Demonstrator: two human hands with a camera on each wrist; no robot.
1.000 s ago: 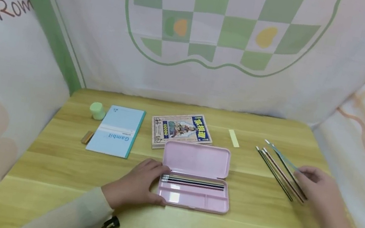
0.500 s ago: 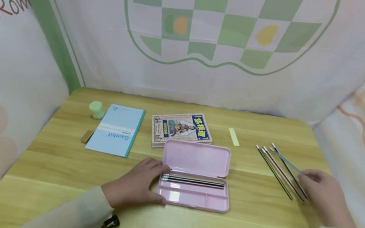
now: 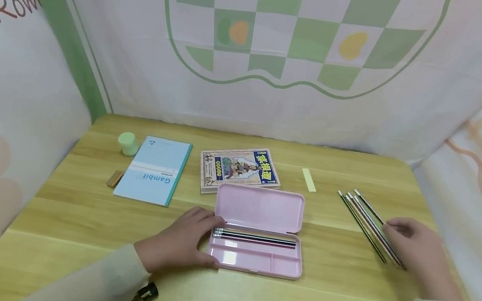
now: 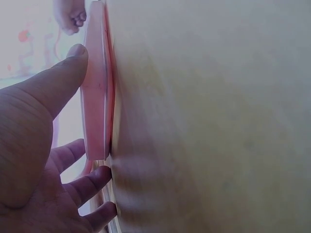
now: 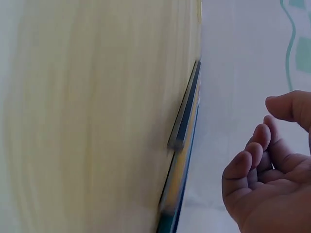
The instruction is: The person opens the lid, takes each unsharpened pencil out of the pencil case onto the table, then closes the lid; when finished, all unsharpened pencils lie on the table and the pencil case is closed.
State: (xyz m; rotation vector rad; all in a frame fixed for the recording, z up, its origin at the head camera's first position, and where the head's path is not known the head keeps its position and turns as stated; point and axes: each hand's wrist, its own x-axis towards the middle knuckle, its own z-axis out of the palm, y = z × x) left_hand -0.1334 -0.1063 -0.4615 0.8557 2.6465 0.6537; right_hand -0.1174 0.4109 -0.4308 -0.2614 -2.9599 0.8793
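A pink pencil case (image 3: 260, 209) lies with its lid up at the middle of the table, several pencils (image 3: 256, 239) in its rear compartment. My left hand (image 3: 181, 239) holds the case's left end, thumb at the front edge and fingers toward the back; the left wrist view shows the thumb (image 4: 58, 80) against the pink side. To the right, several striped pencils (image 3: 366, 223) lie slanted on the table. My right hand (image 3: 419, 252) is beside them, covering part of the outermost one. In the right wrist view its thumb and fingertips are close together, with nothing seen between them.
A blue notebook (image 3: 154, 171), a light green cylinder (image 3: 128, 144) and a small brown block (image 3: 115, 179) lie at the left. An illustrated box or book (image 3: 239, 170) is behind the case. A pale yellow strip (image 3: 308, 179) lies at the back right.
The blue-looking pencil that my right hand held raised over the others is down beside them, and the group lies closer together. The right hand has shifted slightly left; the left hand stays put.
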